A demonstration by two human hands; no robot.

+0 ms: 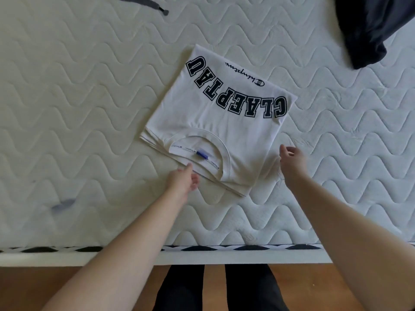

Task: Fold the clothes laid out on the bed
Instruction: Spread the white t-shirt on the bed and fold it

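A white T-shirt with large black block letters lies folded into a neat rectangle in the middle of the quilted mattress, collar and blue neck label toward me. My left hand is at the near collar edge, its fingers loosely curled and a fingertip touching the fabric, gripping nothing. My right hand hovers just off the shirt's right edge with relaxed fingers, holding nothing.
A dark navy garment lies bunched at the far right corner. A grey cloth piece pokes in at the top edge. A small grey mark shows on the mattress near left. The bed's near edge and wooden floor lie below.
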